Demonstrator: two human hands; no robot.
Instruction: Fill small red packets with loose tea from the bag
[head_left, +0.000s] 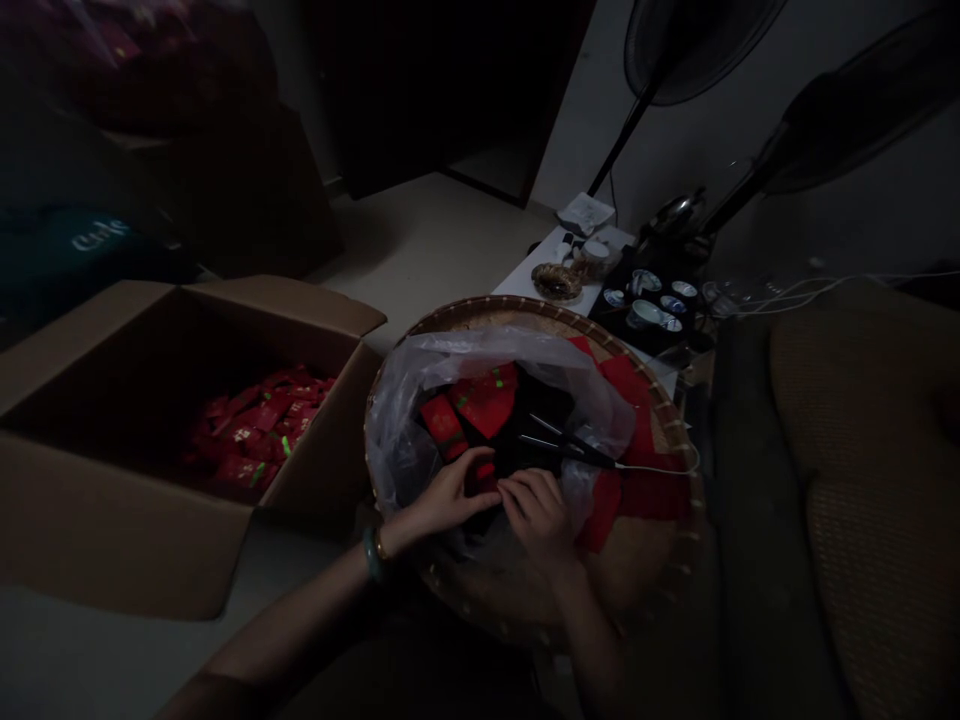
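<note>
The scene is dim. My left hand (451, 495) curls its thumb and fingers around a small red cloth-like piece (482, 475). Close beside it, the fingers of my right hand (534, 508) are pinched together at the tip of my left thumb, on the near edge of that piece; their exact grip is hidden. Both hands are over an open clear plastic bag (405, 400). Inside it, larger red pieces with green marks (484, 395) lie on something dark. A black two-armed tool (574, 447), resembling a hair straightener, lies to the right with a white cord.
A round woven tray (637, 575) carries the bag and more red sheets (630, 390). Left stands an open cardboard box (315, 430) holding many red packets (255, 435). Beyond are a low table (517, 275) with small cups (645, 313) and standing fans (697, 50). A woven seat (885, 500) is at right.
</note>
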